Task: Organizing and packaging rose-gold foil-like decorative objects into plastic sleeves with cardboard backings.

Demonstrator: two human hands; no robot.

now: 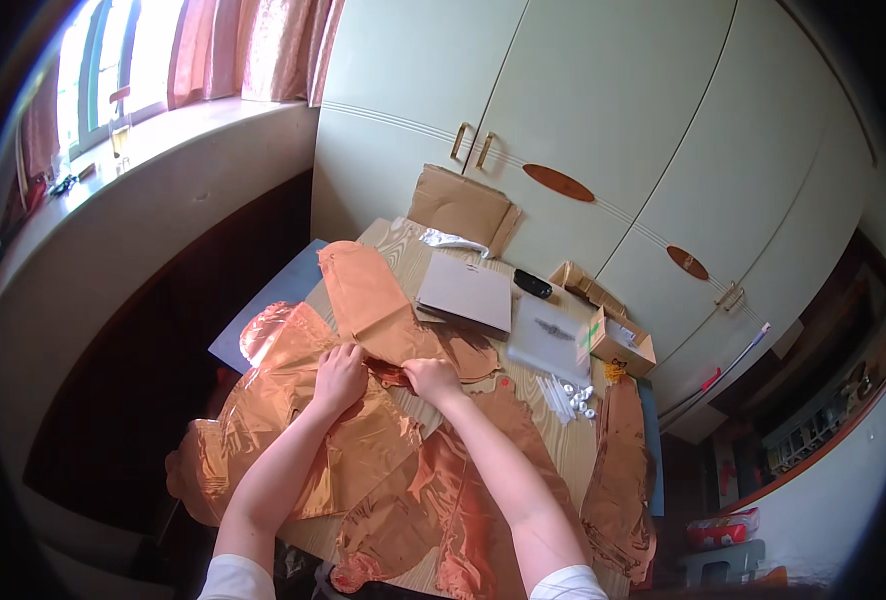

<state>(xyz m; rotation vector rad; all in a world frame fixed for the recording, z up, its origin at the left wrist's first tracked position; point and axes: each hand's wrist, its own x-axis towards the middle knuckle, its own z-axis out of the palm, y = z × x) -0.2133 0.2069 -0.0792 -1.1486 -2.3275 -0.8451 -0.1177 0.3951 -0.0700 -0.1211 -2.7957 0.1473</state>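
Note:
A large sheet of shiny copper-coloured foil, which looks like a deflated foil balloon [273,400], is spread over the left part of the table. My left hand [341,378] has its fingers closed on a fold of it. Just to the right, my right hand [433,382] pinches the crumpled foil edge between the two hands. The fingertips are partly hidden. Beyond my hands lies another flat copper foil piece [363,295] with a rounded end. More foil pieces [498,430] lie beneath and around my right forearm, some hanging toward the near table edge.
On the wooden table [403,240] are a pale flat box [466,290], a black case [533,284], a clear plastic pouch [543,345], white straws [553,398], small white rolls [581,402] and an open cardboard box [623,345]. Folded foil [618,480] lies along the right edge. Wardrobe doors [603,90] stand behind.

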